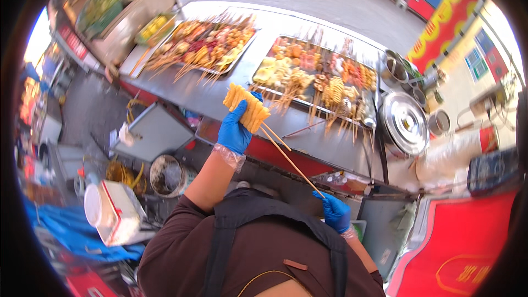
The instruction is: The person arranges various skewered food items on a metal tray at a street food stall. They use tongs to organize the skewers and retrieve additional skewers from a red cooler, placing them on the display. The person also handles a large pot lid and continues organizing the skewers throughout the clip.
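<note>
My left hand [236,130], in a blue glove, grips a folded, ridged block of yellowish food [246,107] above the near edge of the steel counter [181,90]. Two thin wooden skewers [284,159] stick out of the food's lower right side. My right hand [336,211], also gloved in blue, pinches the far end of the longer skewer close to my body. Beyond the hands lie two metal trays of skewered food, the left tray [226,70] and the right tray [303,100], with many stick ends pointing toward me.
A round lidded steel pot [406,121] stands at the counter's right end, beside stacked white cups [447,154] and metal containers. Below left are an open cabinet door [154,132], a dirty bucket [167,175] and a white box [119,214]. A red cover [466,235] is at lower right.
</note>
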The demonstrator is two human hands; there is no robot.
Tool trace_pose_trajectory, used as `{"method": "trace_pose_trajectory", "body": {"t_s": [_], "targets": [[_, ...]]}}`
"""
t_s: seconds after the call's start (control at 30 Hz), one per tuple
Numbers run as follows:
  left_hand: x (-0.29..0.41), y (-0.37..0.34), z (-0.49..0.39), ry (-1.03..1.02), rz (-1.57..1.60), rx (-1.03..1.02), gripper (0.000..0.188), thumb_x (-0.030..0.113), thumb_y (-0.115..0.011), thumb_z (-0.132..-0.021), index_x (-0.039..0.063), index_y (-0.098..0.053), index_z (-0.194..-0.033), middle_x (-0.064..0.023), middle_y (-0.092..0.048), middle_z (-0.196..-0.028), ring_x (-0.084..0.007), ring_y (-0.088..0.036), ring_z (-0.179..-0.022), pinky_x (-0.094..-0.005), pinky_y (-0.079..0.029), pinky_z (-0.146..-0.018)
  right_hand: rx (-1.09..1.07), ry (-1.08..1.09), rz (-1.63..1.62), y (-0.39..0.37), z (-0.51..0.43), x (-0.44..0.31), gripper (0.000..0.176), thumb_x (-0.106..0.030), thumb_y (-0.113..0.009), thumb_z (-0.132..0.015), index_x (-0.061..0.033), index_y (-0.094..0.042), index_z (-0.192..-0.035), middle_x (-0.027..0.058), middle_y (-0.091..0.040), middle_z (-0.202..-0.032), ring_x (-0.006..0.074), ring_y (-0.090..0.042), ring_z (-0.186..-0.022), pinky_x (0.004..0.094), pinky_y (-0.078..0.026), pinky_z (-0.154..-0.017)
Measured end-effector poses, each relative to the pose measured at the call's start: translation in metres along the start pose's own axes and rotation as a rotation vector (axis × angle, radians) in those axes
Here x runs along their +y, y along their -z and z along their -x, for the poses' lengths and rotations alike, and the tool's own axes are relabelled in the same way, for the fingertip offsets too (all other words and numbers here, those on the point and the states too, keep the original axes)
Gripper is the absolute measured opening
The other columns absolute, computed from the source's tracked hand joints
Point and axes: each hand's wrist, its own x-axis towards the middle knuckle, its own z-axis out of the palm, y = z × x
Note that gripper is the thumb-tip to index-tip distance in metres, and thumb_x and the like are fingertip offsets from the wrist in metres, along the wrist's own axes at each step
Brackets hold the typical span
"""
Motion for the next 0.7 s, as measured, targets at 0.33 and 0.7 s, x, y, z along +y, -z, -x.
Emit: {"method": "trace_pose_trajectory", "body": {"t_s": [0.33, 0.7], "targets": [[-0.032, -0.057, -0.044, 0.068, -0.228, -0.243, 0.042, 0.013, -0.056, -0.092, -0.002, -0.043, -0.129, -0.013, -0.055, -0.123, -0.0251, -0.056, -0.111, -0.0365, -0.047, -0.096, 0.326, -0.141, 0.043, -0.005, 0.016, -0.031, 0.019, -0.014, -0.057, -0.091, -0.0096, -0.068, -0.105, 0.0113, -0.069, -0.091, 0.0246, -0.067, -0.07, 0.0306, -0.05, -0.058], [-0.033, -0.076, -0.051, 0.113, -0.293, -0.323, 0.036, 0.005, -0.061, -0.088, 0.0, -0.051, -0.123, -0.0086, -0.059, -0.116, -0.022, -0.06, -0.105, -0.0351, -0.051, -0.09, 0.234, -0.41, -0.275, -0.011, 0.007, -0.081, 0.023, -0.019, -0.054, -0.095, -0.0025, -0.064, -0.107, 0.009, -0.07, -0.097, 0.0147, -0.067, -0.084, 0.0275, -0.052, -0.073]]}}
